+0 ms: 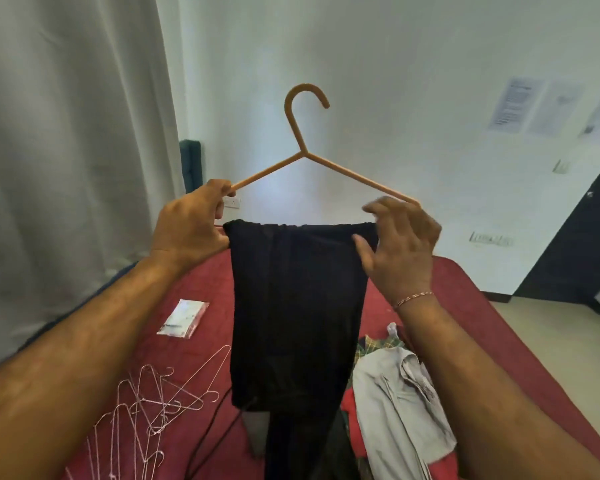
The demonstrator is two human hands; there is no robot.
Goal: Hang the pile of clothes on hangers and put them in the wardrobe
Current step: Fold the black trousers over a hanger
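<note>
Head view shows us holding an orange hanger (329,166) up in front of a white wall (413,98), above a bed with a red cover (201,285). We take this bed as our landmark. Our left hand (191,225) pinches the left end of the hanger between thumb and fingers, and it also touches the upper left corner of the cloth. Our right hand (400,244) is at the right end of the hanger; its fingers are curled near the bar and its thumb lies on the cloth, but we cannot tell if it really clamps the bar or only rests there. A thin bracelet (413,299) is around the right wrist.

A black garment (298,313), folded over the lower bar of the hanger, hangs down straight above the middle of the bed. Its lower part reaches the bottom edge of the picture.

On the bed, at the near left side, lies a loose heap of thin wire hangers (153,407), tangled together. Farther on the left side of the bed is a small clear plastic packet (182,318). On the near right side of the bed is the pile of clothes (399,393), with a light grey shirt on top and some red and checked cloth under it.

Left of the bed hangs a pale curtain (66,150). Beyond the bed on the right, some papers (513,105) are fixed on the wall, and a dark door (575,237) stands at the far right.
</note>
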